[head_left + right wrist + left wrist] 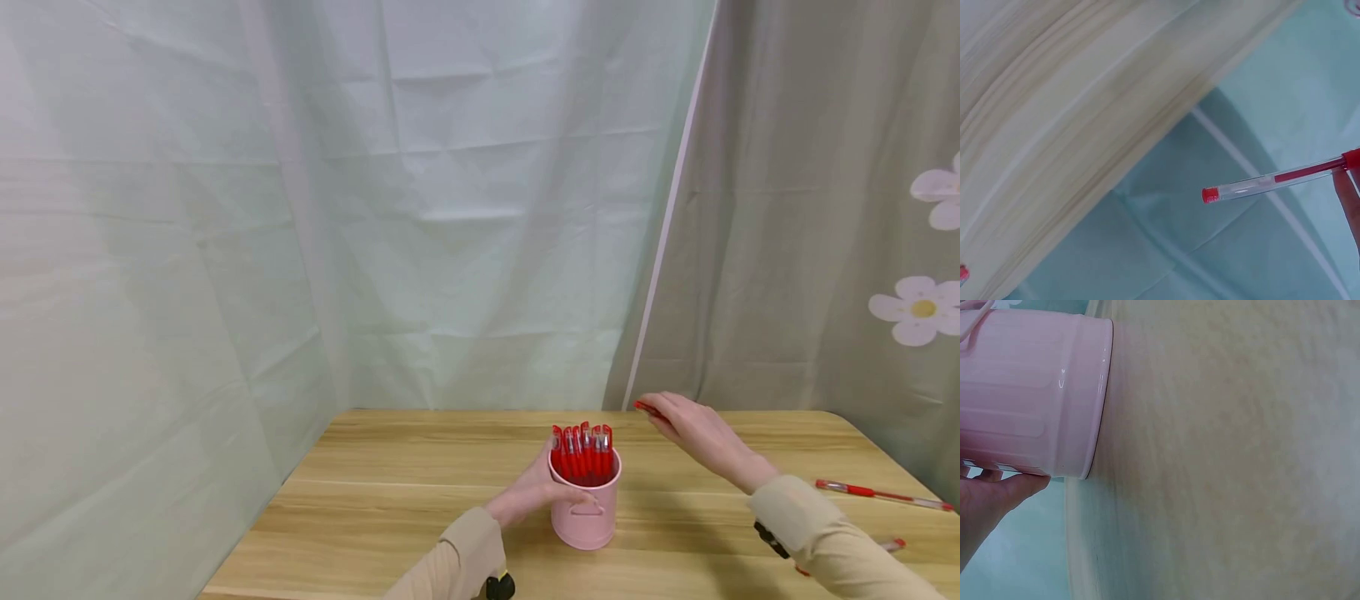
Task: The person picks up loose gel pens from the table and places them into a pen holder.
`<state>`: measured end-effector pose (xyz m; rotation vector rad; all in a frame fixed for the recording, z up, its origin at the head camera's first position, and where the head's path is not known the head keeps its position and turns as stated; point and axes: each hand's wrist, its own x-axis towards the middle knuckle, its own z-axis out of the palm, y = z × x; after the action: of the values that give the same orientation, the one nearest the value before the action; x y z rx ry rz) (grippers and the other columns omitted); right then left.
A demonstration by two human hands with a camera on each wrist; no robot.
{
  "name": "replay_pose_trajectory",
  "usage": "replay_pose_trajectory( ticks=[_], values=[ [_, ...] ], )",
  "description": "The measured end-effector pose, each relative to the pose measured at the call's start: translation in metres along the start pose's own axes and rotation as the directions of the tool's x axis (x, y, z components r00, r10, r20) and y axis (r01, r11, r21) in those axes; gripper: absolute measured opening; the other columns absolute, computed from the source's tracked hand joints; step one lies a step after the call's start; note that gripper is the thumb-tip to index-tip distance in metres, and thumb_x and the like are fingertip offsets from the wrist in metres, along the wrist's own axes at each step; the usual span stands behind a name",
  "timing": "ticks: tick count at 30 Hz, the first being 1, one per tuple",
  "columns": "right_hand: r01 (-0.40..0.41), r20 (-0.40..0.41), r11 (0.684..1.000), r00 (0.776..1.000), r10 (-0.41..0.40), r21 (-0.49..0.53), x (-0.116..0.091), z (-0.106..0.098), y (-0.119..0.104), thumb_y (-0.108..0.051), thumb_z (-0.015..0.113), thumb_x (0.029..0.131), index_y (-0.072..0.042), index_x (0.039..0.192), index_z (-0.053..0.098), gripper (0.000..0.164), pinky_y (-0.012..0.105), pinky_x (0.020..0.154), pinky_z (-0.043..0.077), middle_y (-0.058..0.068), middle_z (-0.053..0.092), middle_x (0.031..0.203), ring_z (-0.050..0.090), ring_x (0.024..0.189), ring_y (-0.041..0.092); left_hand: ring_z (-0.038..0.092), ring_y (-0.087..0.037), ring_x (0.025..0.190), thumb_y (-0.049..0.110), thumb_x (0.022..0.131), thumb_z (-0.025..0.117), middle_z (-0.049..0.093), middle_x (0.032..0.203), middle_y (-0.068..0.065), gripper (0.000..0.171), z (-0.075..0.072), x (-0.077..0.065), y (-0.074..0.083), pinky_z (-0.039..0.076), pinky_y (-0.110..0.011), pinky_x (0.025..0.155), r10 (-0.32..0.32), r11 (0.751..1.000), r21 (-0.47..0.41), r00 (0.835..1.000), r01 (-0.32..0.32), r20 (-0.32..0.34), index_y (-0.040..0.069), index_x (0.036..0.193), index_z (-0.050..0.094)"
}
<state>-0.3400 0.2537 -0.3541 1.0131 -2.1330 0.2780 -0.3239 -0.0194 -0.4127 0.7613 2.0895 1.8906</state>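
Note:
A pink pail-shaped pen holder with a small wire handle stands upright on the table. Several red pens are packed in it, caps and clips upward. My left hand grips the holder around its left side, thumb across the front near the rim; in the left wrist view fingers lie along the pink wall. To the right of the holder and higher than its rim, my right hand pinches a red pen. That pen has a clear barrel with a red end plug, which points away from the fingers.
A red pen lies on the wooden table at the right. Nearer me, another pen is partly hidden by the right sleeve. Pale curtains hang behind the table's far edge and along its left side.

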Motion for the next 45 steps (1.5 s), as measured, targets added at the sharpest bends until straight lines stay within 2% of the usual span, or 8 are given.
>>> replay_pose_trajectory(
  ticks=[11,19,25,30,32,34,38,45],
  values=[
    [0.044,-0.127,0.996,0.991,-0.034,0.078,0.021,-0.008,-0.015,-0.044,0.033,0.094,-0.002,0.104,0.059,0.051,0.03,0.063,0.051,0.003,0.061,0.094,0.059,0.079,0.014,0.043,-0.013,0.112,0.013,0.067,0.079,0.044,0.125,0.007,0.088,0.0,0.001,-0.001,0.031,-0.035,0.094,0.025,1.0,-0.016,1.0,-0.025,0.003,0.018,0.136,0.024],
    [0.019,-0.199,0.986,0.98,0.015,0.166,0.035,-0.017,-0.028,-0.042,0.041,0.09,0.002,0.105,0.057,0.049,0.031,0.062,0.051,0.009,0.061,0.094,0.06,0.08,0.017,0.043,-0.013,0.111,0.014,0.067,0.079,0.043,0.124,0.007,0.087,0.001,0.001,0.001,0.033,-0.034,0.092,0.019,0.999,-0.032,1.0,-0.019,0.014,0.018,0.135,0.024],
    [-0.03,-0.299,0.98,0.95,0.089,0.197,0.045,-0.026,-0.038,-0.038,0.049,0.086,0.001,0.104,0.056,0.043,0.025,0.06,0.05,0.006,0.062,0.087,0.059,0.076,0.017,0.042,-0.013,0.112,0.013,0.067,0.079,0.042,0.126,0.006,0.09,0.001,0.0,0.001,0.033,-0.034,0.093,0.03,0.999,-0.024,0.999,-0.029,0.011,0.016,0.137,0.022],
    [-0.088,-0.364,0.966,0.915,0.175,0.242,0.052,-0.038,-0.048,-0.011,0.067,0.079,0.001,0.103,0.057,0.029,0.014,0.061,0.047,0.005,0.062,0.086,0.059,0.075,0.017,0.042,-0.012,0.113,0.01,0.068,0.078,0.042,0.127,0.006,0.09,0.001,0.0,0.002,0.03,-0.034,0.095,0.051,0.999,-0.014,0.999,-0.051,0.011,0.015,0.138,0.022],
    [-0.103,-0.386,0.96,0.9,0.201,0.26,0.055,-0.041,-0.051,0.005,0.072,0.071,0.001,0.103,0.058,0.035,0.012,0.062,0.046,0.005,0.063,0.087,0.059,0.076,0.016,0.042,-0.012,0.114,0.009,0.068,0.078,0.042,0.128,0.006,0.089,0.001,0.0,0.003,0.03,-0.034,0.095,0.066,0.998,-0.02,0.998,-0.065,0.02,0.015,0.138,0.022],
    [-0.114,-0.402,0.952,0.887,0.226,0.283,0.057,-0.044,-0.054,0.015,0.073,0.065,0.002,0.103,0.058,0.043,0.012,0.062,0.045,0.005,0.063,0.088,0.059,0.077,0.015,0.042,-0.012,0.114,0.008,0.069,0.077,0.042,0.128,0.006,0.09,0.001,0.001,0.003,0.03,-0.034,0.095,0.075,0.997,-0.028,0.997,-0.074,0.027,0.016,0.139,0.021],
    [-0.126,-0.41,0.927,0.87,0.275,0.354,0.062,-0.048,-0.062,0.016,0.071,0.066,0.002,0.105,0.057,0.043,0.012,0.062,0.045,0.006,0.064,0.089,0.059,0.079,0.012,0.042,-0.012,0.113,0.008,0.07,0.076,0.042,0.128,0.007,0.09,0.001,0.001,0.002,0.03,-0.033,0.095,0.089,0.995,-0.037,0.995,-0.087,0.041,0.018,0.139,0.021],
    [-0.145,-0.351,0.849,0.865,0.358,0.508,0.072,-0.057,-0.09,0.019,0.066,0.07,0.008,0.106,0.053,0.04,0.016,0.065,0.047,0.016,0.061,0.089,0.059,0.079,0.01,0.042,-0.013,0.113,0.01,0.07,0.077,0.042,0.127,0.006,0.087,0.0,0.002,0.002,0.032,-0.035,0.094,0.071,0.997,-0.024,0.997,-0.07,0.038,0.019,0.137,0.023]
  ],
)
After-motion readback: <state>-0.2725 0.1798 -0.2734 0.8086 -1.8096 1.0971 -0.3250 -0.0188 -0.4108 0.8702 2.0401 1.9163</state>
